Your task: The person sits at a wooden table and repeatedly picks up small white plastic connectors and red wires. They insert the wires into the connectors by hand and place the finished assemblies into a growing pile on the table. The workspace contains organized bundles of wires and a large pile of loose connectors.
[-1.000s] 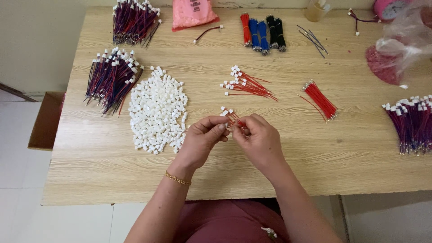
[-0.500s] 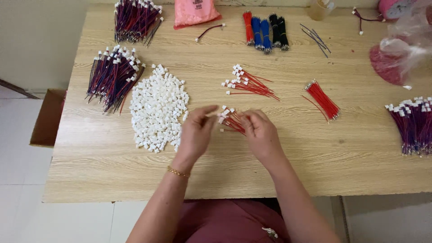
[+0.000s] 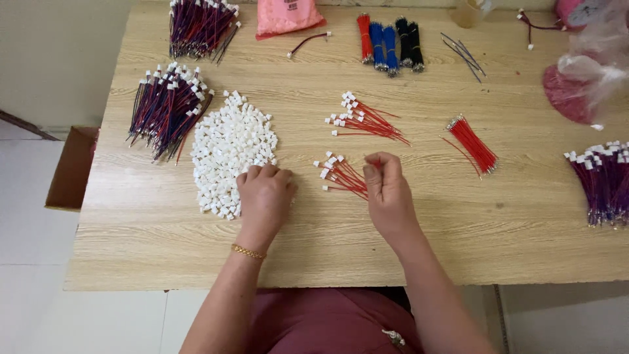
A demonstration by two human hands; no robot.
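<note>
A pink packet (image 3: 283,16) lies well beyond the curled left hand (image 3: 263,196) at white connectors (image 3: 229,149); right hand (image 3: 388,190) pinches red wires (image 3: 342,176) on a wooden table (image 3: 524,223).

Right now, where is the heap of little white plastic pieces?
The white heap lies left of centre on the table, between the dark wire bundle and the left hand, whose fingers touch its edge.

Open wood near the front edge

Bare table (image 3: 524,242) lies near right; the white connector pile (image 3: 229,147) and red wire bundle (image 3: 473,143) (further back) block passage.
</note>
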